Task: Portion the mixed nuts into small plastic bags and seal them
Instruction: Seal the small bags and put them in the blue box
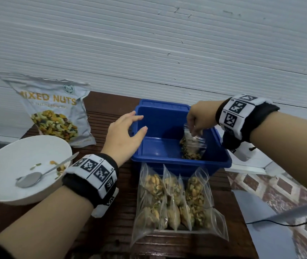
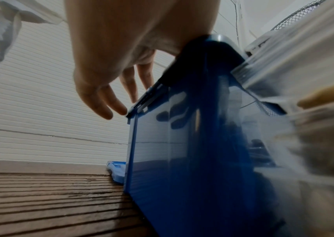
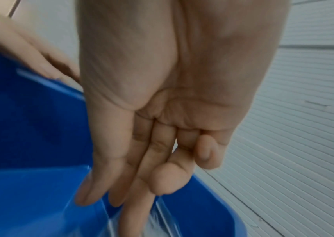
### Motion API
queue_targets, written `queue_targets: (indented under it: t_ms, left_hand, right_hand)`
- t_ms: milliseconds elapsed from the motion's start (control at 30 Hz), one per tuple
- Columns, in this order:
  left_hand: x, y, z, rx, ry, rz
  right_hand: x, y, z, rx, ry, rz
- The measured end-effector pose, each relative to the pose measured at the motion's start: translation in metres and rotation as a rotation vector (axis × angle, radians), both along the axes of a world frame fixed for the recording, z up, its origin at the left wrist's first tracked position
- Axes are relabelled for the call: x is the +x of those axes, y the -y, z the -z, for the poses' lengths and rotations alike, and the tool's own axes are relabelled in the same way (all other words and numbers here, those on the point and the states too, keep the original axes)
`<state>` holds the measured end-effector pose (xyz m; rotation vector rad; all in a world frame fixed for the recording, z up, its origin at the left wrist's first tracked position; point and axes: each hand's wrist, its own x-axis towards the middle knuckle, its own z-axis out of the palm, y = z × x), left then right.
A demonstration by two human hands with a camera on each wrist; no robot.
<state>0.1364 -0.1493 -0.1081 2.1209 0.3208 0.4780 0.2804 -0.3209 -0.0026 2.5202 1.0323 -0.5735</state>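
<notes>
Here, from the head view, a blue plastic bin (image 1: 169,128) sits on a dark wooden desk (image 1: 111,221) against a white ribbed wall. Inside the bin, at its right side, stands one small clear bag of nuts (image 1: 192,146). The right hand (image 1: 201,118) reaches down into the bin and pinches the top edge of that bag, so its grip is closed on the bag. The left hand (image 1: 124,135) hovers at the bin's left rim with fingers spread and relaxed, holding nothing. In front of the bin, several more filled bags (image 1: 177,199) lie side by side on the desk. To the left, a white bowl (image 1: 5,191) holds a metal spoon (image 1: 37,175) and a few leftover nuts. Behind the bowl, a large silver pouch labelled "MIXED NUTS" (image 1: 55,109) leans against the wall.

The left wrist view looks up along the bin's outer wall (image 2: 182,144). It shows the left fingers (image 2: 109,102) straight, their tips just beside the rim; whether they touch it cannot be told. A blurred filled bag fills the right edge.

The right wrist view shows the right palm, with thumb and fingers (image 3: 141,176) pointing down onto clear plastic over the bin's interior (image 3: 30,192).
</notes>
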Motion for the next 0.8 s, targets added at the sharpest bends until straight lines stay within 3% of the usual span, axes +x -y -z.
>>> queue_targets:
  t_ms: [200,367,567,800]
  left_hand:
    - [-0.019,0.018,-0.021,0.056,0.084,0.029]
    - [-0.037,0.038,-0.032,0.104,0.085,0.088]
    - [-0.054,0.06,-0.033,0.133,0.0,0.145]
    - [-0.062,0.08,-0.028,0.142,-0.039,0.187]
  right_hand:
    - [-0.045,0.023,-0.02,0.261,-0.062,0.039]
    - [-0.09,0.054,-0.018,0.343,-0.074,0.132]
    - [-0.125,0.079,0.008,0.361,-0.002,0.279]
    - [-0.15,0.081,0.045,0.529,0.036,0.443]
